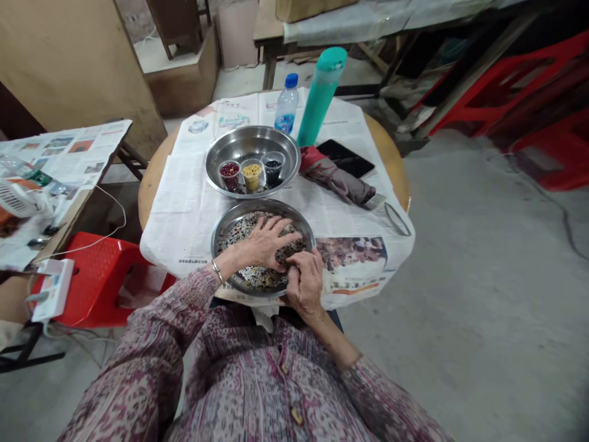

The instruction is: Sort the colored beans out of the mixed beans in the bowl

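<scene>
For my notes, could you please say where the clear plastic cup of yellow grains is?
In the head view, that cup stands in the farther round silver metal bowl, between clear plastic cups of red grains at left and black grains at right.

No word, brand or number can be read with certainty. The newspaper (pixel 172 205) spread over the round worktop (pixel 399 162) carries printed columns, too small to make out. Near its front right edge, below a colour photo (pixel 352 253), runs a blurred line of larger characters, seemingly Chinese, by an orange strip (pixel 356 290). A short row of dark characters near the front left edge is equally unreadable. The small bottle (pixel 288 98) wears a blue label (pixel 284 123) with unclear print.
</scene>
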